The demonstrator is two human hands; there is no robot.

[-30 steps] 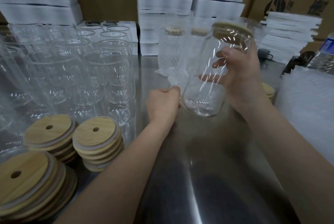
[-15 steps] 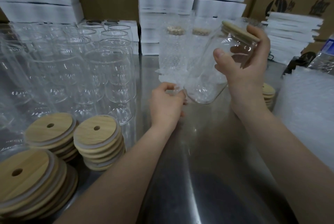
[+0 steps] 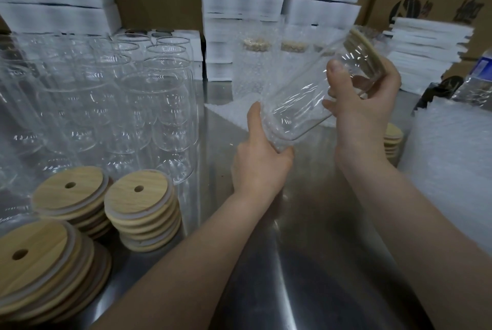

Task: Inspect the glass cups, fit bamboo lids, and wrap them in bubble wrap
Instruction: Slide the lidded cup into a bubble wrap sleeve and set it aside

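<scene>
Just in front of the wrapped cups, the right hand grips the glass cup, bamboo lid on, and has tipped its base down into the bubble wrap that the left hand holds in curled fingers, so looks like wrapping's starting.

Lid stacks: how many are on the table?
4. Three lid stacks sit front left: one nearest, two behind it. A fourth sits beside the right hand. Others may be hidden.
</scene>
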